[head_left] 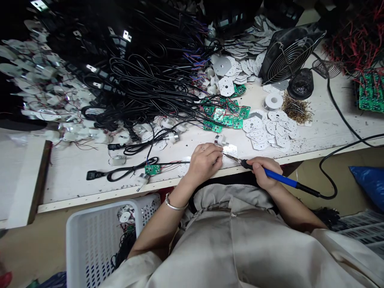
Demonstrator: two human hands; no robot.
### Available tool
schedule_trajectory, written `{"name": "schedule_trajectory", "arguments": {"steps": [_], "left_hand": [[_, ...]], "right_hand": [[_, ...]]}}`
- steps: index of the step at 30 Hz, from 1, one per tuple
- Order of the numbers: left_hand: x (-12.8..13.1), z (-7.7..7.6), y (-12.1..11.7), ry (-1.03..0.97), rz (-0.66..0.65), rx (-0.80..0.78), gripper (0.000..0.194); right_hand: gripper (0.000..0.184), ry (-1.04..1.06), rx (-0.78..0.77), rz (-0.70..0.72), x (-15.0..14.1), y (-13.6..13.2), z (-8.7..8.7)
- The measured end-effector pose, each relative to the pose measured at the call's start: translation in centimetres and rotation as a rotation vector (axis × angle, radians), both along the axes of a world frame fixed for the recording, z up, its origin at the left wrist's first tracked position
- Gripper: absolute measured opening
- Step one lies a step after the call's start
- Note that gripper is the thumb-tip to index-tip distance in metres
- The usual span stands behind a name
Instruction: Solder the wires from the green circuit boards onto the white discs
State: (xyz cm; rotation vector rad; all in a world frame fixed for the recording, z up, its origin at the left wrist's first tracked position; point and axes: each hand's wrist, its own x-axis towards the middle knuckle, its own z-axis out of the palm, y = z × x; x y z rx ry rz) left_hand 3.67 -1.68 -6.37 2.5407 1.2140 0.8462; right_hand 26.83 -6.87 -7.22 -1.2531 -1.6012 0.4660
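My right hand [265,172] grips a blue soldering iron [279,178], its tip pointing left. The tip is close to the fingers of my left hand [207,160], which are curled together at the bench's front edge. What they pinch is hidden or too small to make out. Beside those fingers lies a shiny pale plate [230,151], and just behind them is a small motor with a white part [221,140]. To the left of my left hand, a green circuit board [153,170] with a black cable rests on the bench.
Black cables [144,84] and white motor parts [51,84] are heaped at the left. White plates [270,130], a solder spool [273,101], a fan [291,56] and a dark iron stand [301,84] occupy the right. The iron's cord [330,172] loops right. A grey basket [102,240] stands below.
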Motion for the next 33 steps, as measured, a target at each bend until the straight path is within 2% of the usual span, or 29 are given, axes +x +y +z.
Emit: {"name": "schedule_trajectory", "arguments": {"steps": [5,11,14,17,21,25,27,30,33], "left_hand": [[-0.1,0.0,0.0,0.019,-0.004,-0.045,0.010],[-0.1,0.1,0.1,-0.006,-0.025,0.001,0.007],[-0.1,0.1,0.1,-0.007,-0.026,-0.018,0.008],[-0.2,0.0,0.1,0.008,-0.013,-0.037,0.009],[-0.2,-0.1,0.1,0.008,-0.007,-0.039,0.010],[0.0,-0.1,0.2,0.004,-0.013,-0.031,0.009],[0.0,0.1,0.1,0.007,-0.017,-0.014,0.008],[-0.2,0.7,-0.5,0.015,-0.034,-0.036,0.007],[-1.0,1.6,-1.2,-0.029,-0.030,-0.132,0.005]], "right_hand": [[0.025,-0.024,-0.031,-0.018,0.1,-0.1,0.0],[0.020,0.005,-0.013,-0.003,0.0,0.0,0.3],[0.021,0.013,-0.046,-0.006,0.2,-0.3,-0.3],[0.024,0.110,-0.081,-0.071,0.3,-1.0,-1.2],[0.021,0.249,0.081,-0.128,-0.3,-1.1,-1.0],[0.030,0.018,0.159,-0.053,-1.6,0.3,0.6],[0.032,-0.107,0.159,-0.015,-2.3,0.9,0.8],[0.026,-0.244,0.081,0.027,-3.1,1.2,0.1],[0.024,-0.305,0.021,0.065,-3.2,1.0,-0.8]]}}
